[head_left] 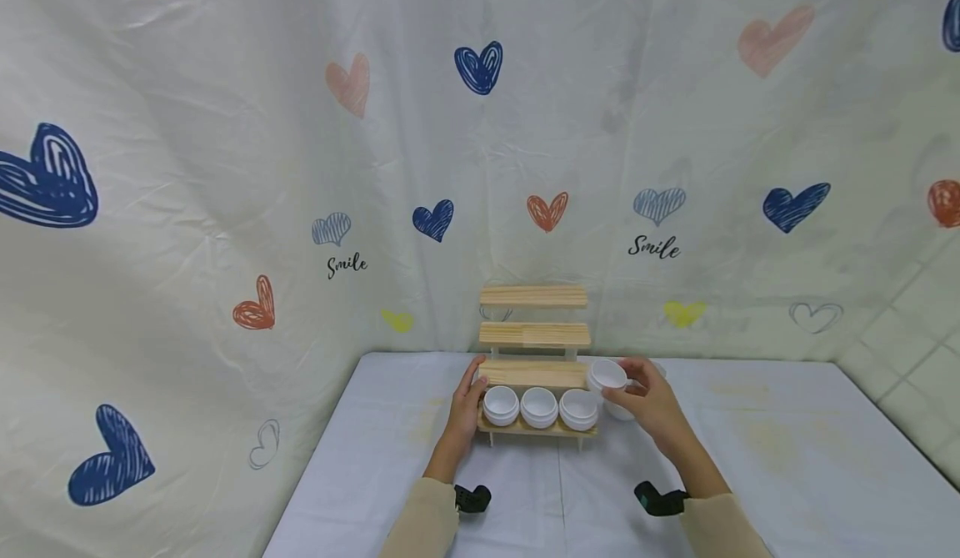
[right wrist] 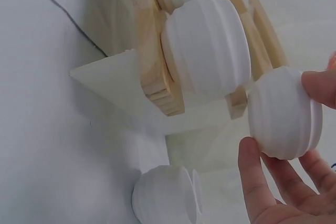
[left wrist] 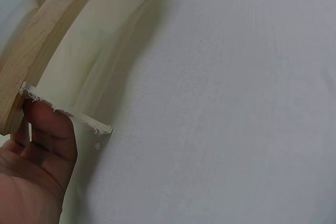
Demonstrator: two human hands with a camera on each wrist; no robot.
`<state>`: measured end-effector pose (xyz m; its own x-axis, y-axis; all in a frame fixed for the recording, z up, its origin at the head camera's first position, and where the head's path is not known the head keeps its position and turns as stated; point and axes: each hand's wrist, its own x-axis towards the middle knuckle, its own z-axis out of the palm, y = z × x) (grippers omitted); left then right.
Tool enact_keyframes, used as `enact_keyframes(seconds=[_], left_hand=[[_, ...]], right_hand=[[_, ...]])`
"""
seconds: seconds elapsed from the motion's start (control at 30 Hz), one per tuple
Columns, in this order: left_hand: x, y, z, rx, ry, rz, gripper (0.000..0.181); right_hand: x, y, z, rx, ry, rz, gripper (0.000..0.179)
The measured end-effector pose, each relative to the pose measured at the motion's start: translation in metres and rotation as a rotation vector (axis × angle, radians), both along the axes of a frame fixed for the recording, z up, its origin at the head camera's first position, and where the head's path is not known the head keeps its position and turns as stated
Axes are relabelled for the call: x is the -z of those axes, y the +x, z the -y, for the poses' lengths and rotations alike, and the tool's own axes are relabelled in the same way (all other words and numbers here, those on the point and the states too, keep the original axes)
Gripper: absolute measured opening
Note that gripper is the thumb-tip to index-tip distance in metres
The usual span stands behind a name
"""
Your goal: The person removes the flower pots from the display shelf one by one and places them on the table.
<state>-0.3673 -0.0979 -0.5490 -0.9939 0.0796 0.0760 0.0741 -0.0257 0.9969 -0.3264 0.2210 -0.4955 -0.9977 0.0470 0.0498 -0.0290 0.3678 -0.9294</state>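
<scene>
At the far left you have the heart-printed backdrop (head_left: 187, 124), which also runs behind everything on the white-covered table (head_left: 750, 458). Next comes your left sleeve (head_left: 423, 518), pale beige, with a black wrist device (head_left: 472, 500) at its cuff. Your left hand (head_left: 462, 406) grips the left end of the wooden rack (head_left: 532, 373), its fingers curled in against the board and its thin white support. The rack stands on the table in four stepped tiers, and the upper three boards run bare along their lengths. On the lowest tier you have three white cups in a row, mouths up: the left cup (head_left: 501, 405), the middle cup (head_left: 538, 408) and the right cup (head_left: 578, 409). Just right of the next tier up is the raised cup (head_left: 606, 374), beside that board's right end; you cannot tell whether it touches the wood. Your right hand (head_left: 654, 404) pinches it, thumb on one side and spread fingertips on the other. Below it, another cup (right wrist: 163, 195) sits on the table near the rack. Farthest right, a tiled wall (head_left: 915, 374) meets the backdrop.
</scene>
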Motion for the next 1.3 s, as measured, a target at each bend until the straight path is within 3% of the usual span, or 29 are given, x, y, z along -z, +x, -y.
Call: enact_keyframes(seconds=[0.37, 1.3], left_hand=[[-0.003, 0.001, 0.001, 0.006, 0.012, -0.005, 0.050], [0.000, 0.002, 0.003, 0.021, -0.003, -0.031, 0.049]], right_hand=[[0.008, 0.014, -0.012, 0.046, 0.026, 0.020, 0.066], [0.045, 0.032, -0.031, 0.027, 0.099, 0.120, 0.070]])
